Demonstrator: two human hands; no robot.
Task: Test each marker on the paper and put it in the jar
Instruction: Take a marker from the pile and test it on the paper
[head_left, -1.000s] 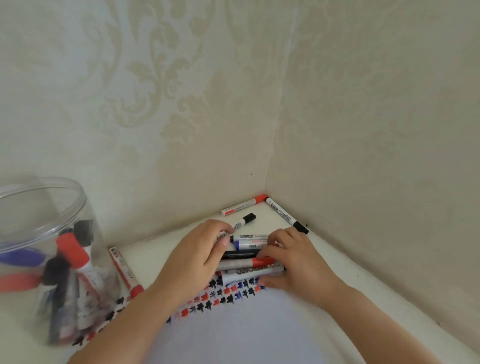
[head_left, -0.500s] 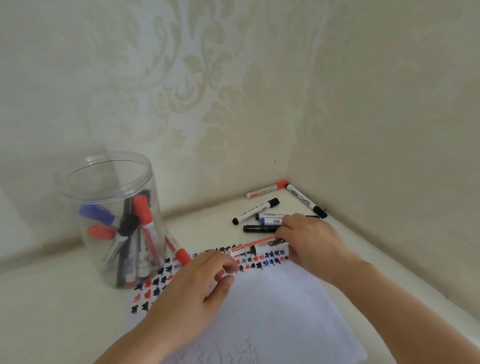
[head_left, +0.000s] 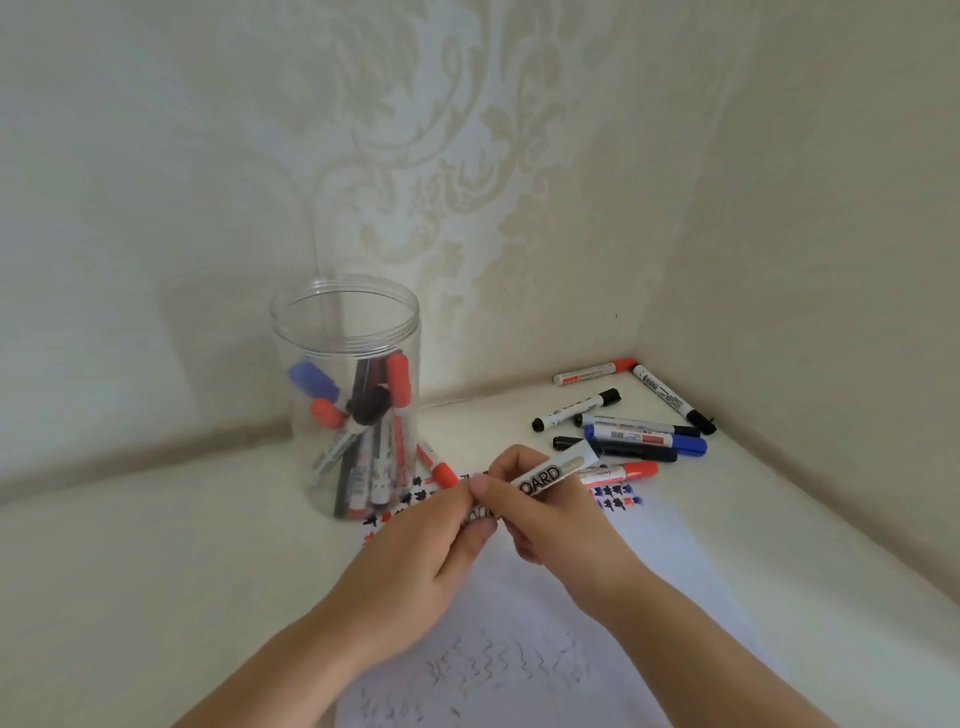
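Observation:
A white marker (head_left: 553, 473) lettered "OARD" hangs above the paper (head_left: 654, 561), slanting up to the right. My right hand (head_left: 545, 514) grips its barrel. My left hand (head_left: 436, 535) pinches its lower end, which the fingers hide. The clear jar (head_left: 345, 332) stands left of my hands and holds several red, blue and black markers. Several loose markers (head_left: 644, 439) lie in the corner at the right. The paper carries rows of red, blue and black marks at its far edge and wavy black test lines near me.
Two patterned walls meet in a corner (head_left: 636, 353) at the back right. A red-capped marker (head_left: 436, 467) lies beside the jar's base. The white tabletop (head_left: 156, 571) stretches to the left of the paper.
My right hand has lifted the white marker off the pile and brought it toward me. My left hand has come up to its lower end. The view has swung left, showing the whole jar.

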